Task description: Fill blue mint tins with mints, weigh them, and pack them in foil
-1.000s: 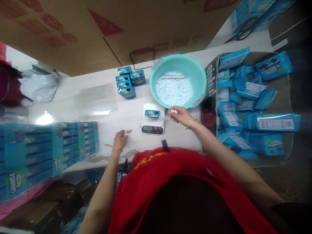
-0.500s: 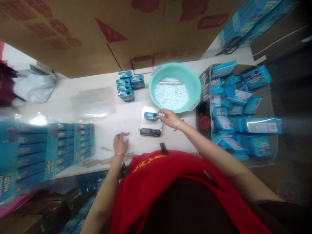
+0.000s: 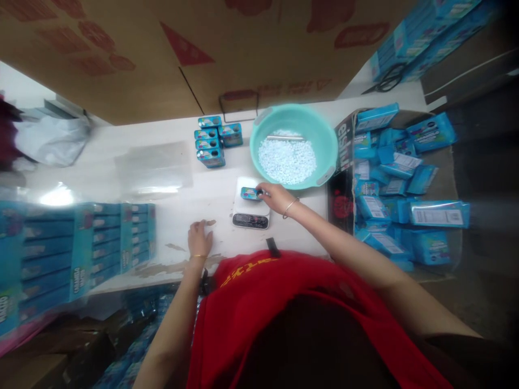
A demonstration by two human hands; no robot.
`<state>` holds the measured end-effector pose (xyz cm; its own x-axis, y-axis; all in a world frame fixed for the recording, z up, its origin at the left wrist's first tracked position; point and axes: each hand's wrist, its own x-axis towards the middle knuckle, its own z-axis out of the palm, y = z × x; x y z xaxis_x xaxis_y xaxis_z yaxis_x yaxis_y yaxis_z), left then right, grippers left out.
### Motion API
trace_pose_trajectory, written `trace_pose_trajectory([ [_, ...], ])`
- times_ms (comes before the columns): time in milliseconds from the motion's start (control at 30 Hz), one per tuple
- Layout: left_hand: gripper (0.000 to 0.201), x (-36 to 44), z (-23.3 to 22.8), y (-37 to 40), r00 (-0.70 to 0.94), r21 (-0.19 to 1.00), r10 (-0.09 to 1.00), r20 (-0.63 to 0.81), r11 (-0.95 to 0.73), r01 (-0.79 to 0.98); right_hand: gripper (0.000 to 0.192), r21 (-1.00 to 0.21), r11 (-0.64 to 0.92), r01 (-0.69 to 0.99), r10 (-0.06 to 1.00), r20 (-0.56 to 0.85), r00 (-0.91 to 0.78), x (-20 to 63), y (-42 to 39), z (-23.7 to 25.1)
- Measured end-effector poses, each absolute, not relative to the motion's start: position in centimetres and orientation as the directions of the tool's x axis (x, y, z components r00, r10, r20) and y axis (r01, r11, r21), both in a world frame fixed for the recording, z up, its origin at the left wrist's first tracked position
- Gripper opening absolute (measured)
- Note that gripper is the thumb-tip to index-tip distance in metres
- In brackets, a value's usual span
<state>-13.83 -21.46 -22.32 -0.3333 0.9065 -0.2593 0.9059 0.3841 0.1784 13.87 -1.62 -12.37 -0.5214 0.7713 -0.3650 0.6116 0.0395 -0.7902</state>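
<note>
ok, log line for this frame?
right hand: on tin atop scale | left hand: flat on table | basin: white pellets | box: blue packs

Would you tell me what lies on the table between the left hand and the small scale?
In the head view, only bare white tabletop with a small worn brown patch lies between the left hand and the scale.

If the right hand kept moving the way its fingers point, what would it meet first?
The right hand points left, fingertips already at the small blue tin on the scale; that tin comes first, though contact is hard to confirm.
</note>
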Motion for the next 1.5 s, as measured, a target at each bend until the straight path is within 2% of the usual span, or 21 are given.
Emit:
trace_pose_trajectory([
  [100,0.051,-14.0,-22.5,-21.5,-0.329,0.224,0.907,-0.261,0.389,0.893,0.008,-0.846,0.046,0.532,0.803,-0.285,-0.524,14.1,-1.7,-12.1],
  [167,0.051,-14.1,-22.5,-21.4,-0.331,0.252,0.906,-0.265,0.397,0.883,0.005,-0.899,-0.067,0.432,0.844,-0.282,-0.457,14.6,-1.8,-12.0],
  [233,0.050,-14.2,-22.6,-21.4,-0.339,0.273,0.902,-0.268,0.409,0.871,0.012,-0.908,-0.330,0.257,0.830,-0.409,-0.379,15.5,-2.0,-12.0],
  [300,0.049,-14.4,-22.7,-21.4,-0.348,0.294,0.897,-0.272,0.421,0.858,0.026,-0.816,-0.577,0.041,0.758,-0.553,-0.345,16.7,-2.4,-12.1],
  [400,0.048,-14.5,-22.7,-21.2,-0.361,0.319,0.891,-0.275,0.439,0.840,0.039,-0.716,-0.686,-0.128,0.714,-0.630,-0.303,18.4,-3.3,-12.6],
  [567,0.045,-14.5,-22.6,-21.1,-0.368,0.353,0.892,-0.264,0.444,0.824,0.035,-0.711,-0.703,-0.018,0.701,-0.689,-0.186,20.0,-5.0,-12.7],
  [767,0.045,-14.2,-22.2,-20.8,-0.399,0.338,0.861,-0.314,0.494,0.801,0.036,-0.766,-0.639,0.073,0.727,-0.632,-0.268,18.8,-5.0,-12.5],
  [867,0.045,-14.1,-22.1,-20.8,-0.407,0.341,0.855,-0.320,0.505,0.793,0.033,-0.841,-0.511,0.179,0.782,-0.541,-0.310,17.1,-4.3,-12.8],
  [967,0.045,-14.3,-22.4,-20.9,-0.406,0.355,0.861,-0.307,0.499,0.791,0.028,-0.882,-0.314,0.352,0.832,-0.434,-0.345,15.4,-3.2,-12.6],
  [1100,0.045,-14.4,-22.6,-21.0,-0.405,0.367,0.865,-0.297,0.495,0.788,0.020,-0.853,-0.117,0.510,0.846,-0.354,-0.399,14.0,-2.1,-11.8],
  [1200,0.045,-14.3,-22.5,-21.0,-0.413,0.368,0.862,-0.295,0.501,0.783,0.014,-0.816,-0.094,0.570,0.836,-0.376,-0.400,13.8,-1.9,-11.3],
  [1267,0.045,-14.2,-22.5,-21.0,-0.415,0.366,0.861,-0.293,0.502,0.784,0.018,-0.830,-0.109,0.547,0.832,-0.377,-0.408,13.9,-2.0,-11.4],
  [1367,0.045,-14.1,-22.5,-21.0,-0.418,0.363,0.863,-0.285,0.501,0.786,0.025,-0.899,-0.156,0.409,0.840,-0.339,-0.423,13.8,-2.3,-12.0],
  [1500,0.045,-14.3,-22.8,-21.1,-0.424,0.360,0.863,-0.276,0.502,0.787,0.022,-0.917,-0.323,0.235,0.821,-0.395,-0.412,13.2,-2.5,-13.0],
])
